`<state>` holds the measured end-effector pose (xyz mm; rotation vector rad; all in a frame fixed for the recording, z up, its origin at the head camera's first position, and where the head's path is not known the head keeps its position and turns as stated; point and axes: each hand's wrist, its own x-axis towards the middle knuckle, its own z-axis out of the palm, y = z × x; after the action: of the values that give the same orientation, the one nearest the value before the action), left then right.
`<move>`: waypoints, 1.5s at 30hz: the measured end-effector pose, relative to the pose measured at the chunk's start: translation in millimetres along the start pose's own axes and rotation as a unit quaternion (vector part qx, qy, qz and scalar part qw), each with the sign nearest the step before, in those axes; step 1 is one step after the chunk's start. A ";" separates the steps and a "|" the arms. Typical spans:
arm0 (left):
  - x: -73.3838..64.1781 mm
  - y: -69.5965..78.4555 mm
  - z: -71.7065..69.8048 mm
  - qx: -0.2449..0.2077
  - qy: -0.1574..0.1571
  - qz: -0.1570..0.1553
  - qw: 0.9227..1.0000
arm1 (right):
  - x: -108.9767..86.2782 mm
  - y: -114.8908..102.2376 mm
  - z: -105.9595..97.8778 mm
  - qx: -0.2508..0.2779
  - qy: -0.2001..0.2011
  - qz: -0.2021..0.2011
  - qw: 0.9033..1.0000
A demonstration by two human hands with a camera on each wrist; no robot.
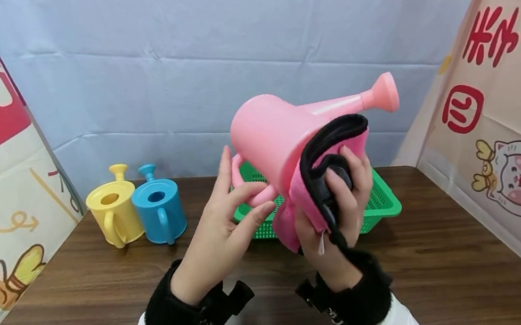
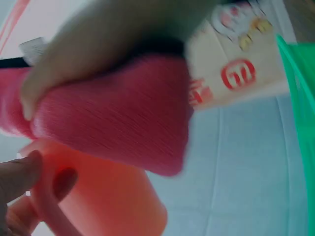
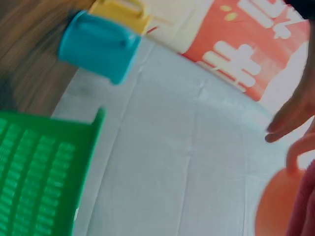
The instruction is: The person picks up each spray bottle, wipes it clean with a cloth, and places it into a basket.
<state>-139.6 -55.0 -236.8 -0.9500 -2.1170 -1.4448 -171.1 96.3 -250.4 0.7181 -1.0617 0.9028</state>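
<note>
A pink watering can [image 1: 269, 134] is held tilted above the table, its spout [image 1: 345, 103] pointing up and to the right. My left hand [image 1: 225, 231] pinches the can's loop handle [image 2: 47, 196] between thumb and fingers, with the index finger stretched upward. In my right hand [image 1: 348, 190] a pink cloth with black edging [image 1: 307, 189] is bunched up and pressed against the lower right end of the can. A small white tag [image 1: 321, 244] hangs from the cloth. The cloth hides that end of the can.
Behind the hands a green plastic basket [image 1: 383, 202] stands on the brown wooden table [image 1: 444, 249]. To the left, a yellow watering can [image 1: 114, 211] and a blue watering can [image 1: 160, 211] stand side by side. Printed cloth sheets wall the table's back and sides.
</note>
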 end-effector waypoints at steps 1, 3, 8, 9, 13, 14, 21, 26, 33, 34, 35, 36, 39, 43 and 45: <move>-0.2 0.3 -0.1 -0.018 -0.011 -0.023 1.000 | -1.3 -0.4 0.3 -0.012 0.003 -0.010 1.000; 0.2 -0.2 0.8 -0.053 -0.023 -0.042 0.997 | -3.5 -1.9 0.8 -0.022 0.006 -0.022 1.000; 1.4 -2.0 6.7 -0.021 0.011 0.047 0.999 | -3.8 2.7 0.3 0.005 0.010 0.004 1.000; 1.7 -2.5 7.8 -0.002 0.023 0.070 0.997 | -2.9 4.6 -0.4 0.024 0.009 0.022 0.999; 2.9 -4.5 12.2 0.058 0.059 0.129 0.988 | 6.1 9.4 -7.9 0.134 0.010 0.145 0.980; 3.0 -5.0 13.3 0.066 0.065 0.137 0.986 | 8.1 9.9 -10.3 0.156 0.011 0.175 0.972; 4.1 -6.3 19.2 0.071 0.108 0.145 0.981 | 8.5 5.1 -7.7 0.120 -0.033 0.151 0.981; 3.2 -7.0 18.3 0.087 0.122 0.121 0.981 | -5.2 -0.6 -0.9 -0.004 -0.079 0.015 0.997; 2.0 -7.0 18.6 0.089 0.112 0.135 0.981 | -1.7 4.0 -1.3 0.067 -0.038 0.067 0.995; 2.0 -6.8 18.8 0.089 0.112 0.140 0.980 | 0.0 6.0 -3.7 0.102 -0.029 0.106 0.989; 2.3 -6.6 19.0 0.091 0.112 0.145 0.979 | 1.3 8.0 -6.6 0.138 -0.023 0.151 0.979; 2.5 -6.4 19.2 0.091 0.111 0.148 0.979 | 3.3 9.9 -9.8 0.171 -0.018 0.197 0.965; 2.7 -6.4 19.5 0.096 0.111 0.150 0.978 | 7.0 12.5 -21.3 0.219 -0.014 0.347 0.912; 2.2 -5.8 20.0 0.101 0.109 0.141 0.979 | 12.1 12.7 -26.9 0.215 -0.010 0.439 0.872; 1.7 -5.2 20.5 0.098 0.107 0.135 0.980 | 14.4 12.7 -24.7 0.212 -0.008 0.416 0.884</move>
<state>-143.6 -36.8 -246.9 -0.9211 -1.8521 -1.1270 -169.0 126.8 -244.2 0.6134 -1.2143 1.9189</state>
